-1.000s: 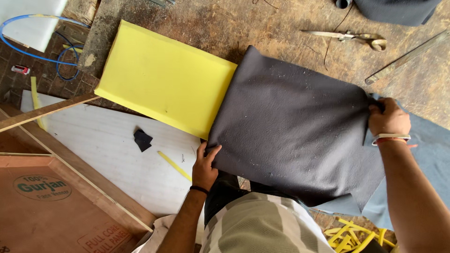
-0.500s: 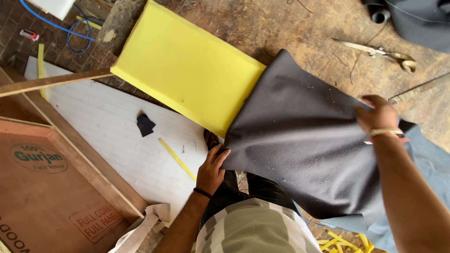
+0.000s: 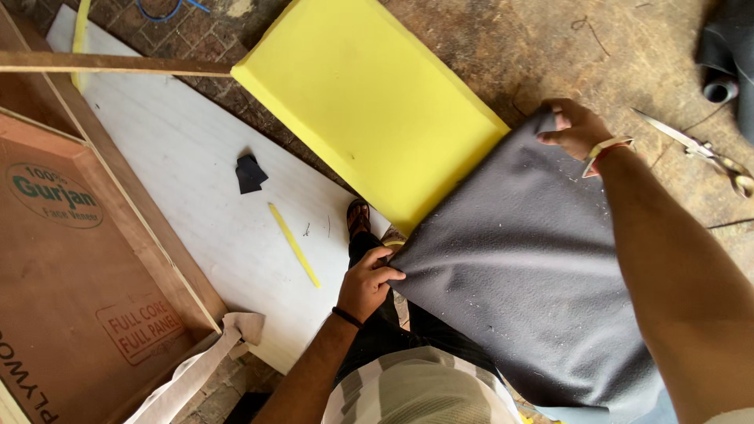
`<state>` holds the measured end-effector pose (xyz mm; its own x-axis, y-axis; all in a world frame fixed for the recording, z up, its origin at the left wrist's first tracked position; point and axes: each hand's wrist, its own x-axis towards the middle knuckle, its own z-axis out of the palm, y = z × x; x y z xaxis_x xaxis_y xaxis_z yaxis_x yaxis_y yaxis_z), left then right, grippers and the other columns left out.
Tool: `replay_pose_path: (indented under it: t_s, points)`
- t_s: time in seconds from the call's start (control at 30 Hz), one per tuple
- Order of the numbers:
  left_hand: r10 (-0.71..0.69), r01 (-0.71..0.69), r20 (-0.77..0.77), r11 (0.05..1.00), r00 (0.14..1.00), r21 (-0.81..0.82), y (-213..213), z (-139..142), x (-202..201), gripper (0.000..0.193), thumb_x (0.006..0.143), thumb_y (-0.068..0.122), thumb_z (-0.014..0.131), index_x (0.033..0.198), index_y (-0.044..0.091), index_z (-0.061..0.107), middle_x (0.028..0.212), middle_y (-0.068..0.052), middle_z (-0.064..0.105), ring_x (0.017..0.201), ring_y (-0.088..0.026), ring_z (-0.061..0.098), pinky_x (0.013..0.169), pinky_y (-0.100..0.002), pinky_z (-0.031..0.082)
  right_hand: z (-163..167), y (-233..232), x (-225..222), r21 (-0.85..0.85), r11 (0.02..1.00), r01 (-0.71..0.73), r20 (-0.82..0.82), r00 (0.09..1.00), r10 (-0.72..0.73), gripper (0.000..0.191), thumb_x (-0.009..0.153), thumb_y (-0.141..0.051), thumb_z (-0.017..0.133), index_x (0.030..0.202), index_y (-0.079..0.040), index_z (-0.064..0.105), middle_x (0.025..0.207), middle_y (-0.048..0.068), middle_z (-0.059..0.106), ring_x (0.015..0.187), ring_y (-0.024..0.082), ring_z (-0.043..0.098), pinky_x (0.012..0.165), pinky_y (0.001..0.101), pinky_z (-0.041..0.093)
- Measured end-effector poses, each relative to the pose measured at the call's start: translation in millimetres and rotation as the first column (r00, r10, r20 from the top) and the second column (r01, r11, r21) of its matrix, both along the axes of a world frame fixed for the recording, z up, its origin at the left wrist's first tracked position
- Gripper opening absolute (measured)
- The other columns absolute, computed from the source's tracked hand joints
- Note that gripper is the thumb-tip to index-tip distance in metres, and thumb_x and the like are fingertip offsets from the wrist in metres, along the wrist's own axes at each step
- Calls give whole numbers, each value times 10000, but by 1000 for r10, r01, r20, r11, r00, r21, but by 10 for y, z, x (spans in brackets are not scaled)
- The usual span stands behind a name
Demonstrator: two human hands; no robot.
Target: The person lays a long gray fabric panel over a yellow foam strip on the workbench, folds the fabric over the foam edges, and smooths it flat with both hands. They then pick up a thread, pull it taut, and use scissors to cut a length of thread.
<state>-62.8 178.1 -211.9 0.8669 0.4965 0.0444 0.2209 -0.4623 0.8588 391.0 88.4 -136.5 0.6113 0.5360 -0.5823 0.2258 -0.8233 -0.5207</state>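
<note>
While the left hand pinches the grey fabric's near corner, the right hand grips its far corner beside yellow foam.

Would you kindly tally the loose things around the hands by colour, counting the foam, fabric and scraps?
Yellow: 2, the foam slab and a thin foam strip.
Dark grey or black: 2, the fabric sheet, gripped by the left hand and right hand, and a small scrap.
Metal: 1, scissors.
Total: 5.
</note>
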Motion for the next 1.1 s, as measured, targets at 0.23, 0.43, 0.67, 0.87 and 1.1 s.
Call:
replay_pose_path:
  t_s: [0.23,0.43,0.67,0.87,1.1]
  points:
    - [-46,46,38,999,998,14,78,16,-66,289,733,-100,732,891,136,785,1252,-85,671,1018,-242,734,804,-318,620,-151,-139,201,398,897,192,-135,979,-149,581,908,61,674,1454,-121,596,1410,86,647,1244,171,639,1059,285,503]
    - [-138,138,-14,990,990,-33,166,73,-78,254,734,-77,748,909,100,796,1256,-105,662,948,-237,725,767,-329,605,-223,-224,219,520,813,262,-231,960,-161,546,941,116,677,1442,-96,632,1330,74,657,1121,133,621,1036,268,542]
    - [-106,104,20,993,994,54,176,119,11,163,781,-42,755,885,81,772,1234,-100,672,1002,-253,729,803,-326,621,-224,-21,148,485,825,292,-143,957,-254,483,898,127,658,1320,-108,675,1258,-13,712,1154,83,671,1009,233,550]
    - [-99,97,17,993,995,69,157,137,-8,125,791,-10,784,877,78,765,1194,-91,684,1002,-255,732,810,-328,619,-199,-122,168,570,748,341,-243,939,-244,357,955,111,652,1249,-81,717,1203,23,723,1075,114,676,955,263,583]
    - [-39,39,-21,999,999,-15,205,120,0,192,754,-57,742,875,89,777,1164,-95,693,956,-237,742,771,-314,624,-248,101,97,393,878,274,-23,957,-289,316,918,47,679,1196,-95,730,1168,30,750,1059,99,713,946,236,587]
